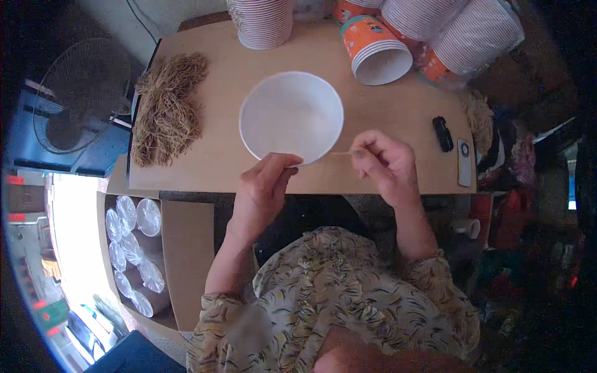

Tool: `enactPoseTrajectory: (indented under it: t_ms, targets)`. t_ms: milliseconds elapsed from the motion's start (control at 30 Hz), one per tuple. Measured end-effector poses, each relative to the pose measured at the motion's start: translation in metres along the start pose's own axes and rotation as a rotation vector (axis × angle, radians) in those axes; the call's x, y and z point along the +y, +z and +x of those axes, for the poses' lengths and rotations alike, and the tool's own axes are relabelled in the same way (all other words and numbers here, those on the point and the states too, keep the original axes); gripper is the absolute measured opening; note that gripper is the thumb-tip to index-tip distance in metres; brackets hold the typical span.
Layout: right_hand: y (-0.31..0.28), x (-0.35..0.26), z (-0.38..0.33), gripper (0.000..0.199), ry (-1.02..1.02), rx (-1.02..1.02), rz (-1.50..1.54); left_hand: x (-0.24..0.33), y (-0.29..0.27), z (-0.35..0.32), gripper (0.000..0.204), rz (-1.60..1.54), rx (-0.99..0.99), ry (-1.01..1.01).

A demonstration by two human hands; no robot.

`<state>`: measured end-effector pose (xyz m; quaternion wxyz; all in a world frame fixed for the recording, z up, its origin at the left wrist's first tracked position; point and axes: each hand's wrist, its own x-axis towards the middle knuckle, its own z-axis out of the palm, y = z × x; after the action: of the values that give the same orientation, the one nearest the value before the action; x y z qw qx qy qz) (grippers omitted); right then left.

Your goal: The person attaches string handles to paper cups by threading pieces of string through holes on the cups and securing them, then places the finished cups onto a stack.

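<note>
A white paper bowl (291, 115) sits empty on the wooden table (398, 105). My left hand (264, 186) pinches the bowl's near rim between thumb and fingers. To the right of the bowl, my right hand (384, 163) is closed on a thin tan strand (341, 153) that points toward the bowl's rim. A heap of dried tan roots (168, 112) lies at the table's left end, apart from both hands.
Stacks of paper bowls (261, 22) and orange paper cups (376, 50) stand along the table's far edge. A small black object (443, 133) and a white remote-like device (464, 161) lie at the right. A cardboard box of clear lids (134, 248) sits lower left, a fan (71, 93) beyond.
</note>
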<state>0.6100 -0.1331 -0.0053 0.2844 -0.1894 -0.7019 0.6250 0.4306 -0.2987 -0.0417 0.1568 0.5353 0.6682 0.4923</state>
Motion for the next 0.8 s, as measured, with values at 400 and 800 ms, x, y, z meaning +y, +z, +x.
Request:
enactPoseTrajectory:
  t_ms: [400,800]
  targets:
    - [0.012,0.021,0.021,0.009,0.013,-0.358,-0.566,-0.032,0.046,-0.051,0.022,0.451,-0.036,0.122]
    - [0.021,0.023,0.032,0.014,0.009,-0.506,-0.823,-0.035,0.047,-0.059,0.027,0.454,-0.03,0.158]
